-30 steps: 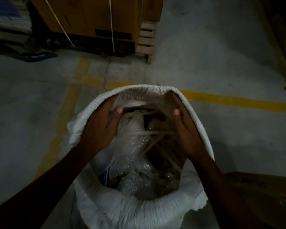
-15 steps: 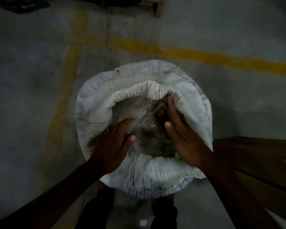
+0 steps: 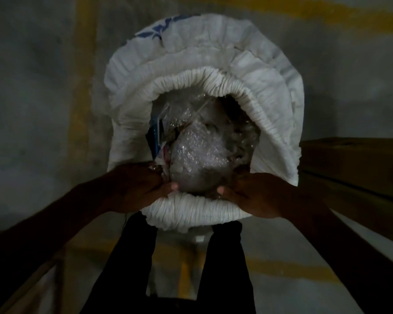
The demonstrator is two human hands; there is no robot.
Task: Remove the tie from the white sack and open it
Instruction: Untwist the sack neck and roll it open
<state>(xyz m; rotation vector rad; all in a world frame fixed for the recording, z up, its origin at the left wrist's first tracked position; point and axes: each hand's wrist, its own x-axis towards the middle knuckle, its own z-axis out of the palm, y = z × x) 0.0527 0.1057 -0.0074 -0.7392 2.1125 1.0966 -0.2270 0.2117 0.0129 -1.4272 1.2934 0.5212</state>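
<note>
The white sack [image 3: 213, 53] stands on the floor in front of me, its mouth open and its rim rolled down in thick folds. Inside it shows crumpled clear bubble wrap [image 3: 197, 152] and some plastic straps. My left hand [image 3: 138, 189] grips the near rolled rim on the left, thumb over the edge. My right hand [image 3: 256, 196] grips the same near rim on the right. No tie shows on the sack.
The grey concrete floor carries yellow painted lines [image 3: 82, 64]. A brown cardboard box [image 3: 354, 164] lies close on the right. My dark trouser legs [image 3: 132, 264] stand right against the sack's near side.
My view has tilted down and closer over the sack. Both hands have come from inside the mouth to the near rim, and the rim is rolled further down.
</note>
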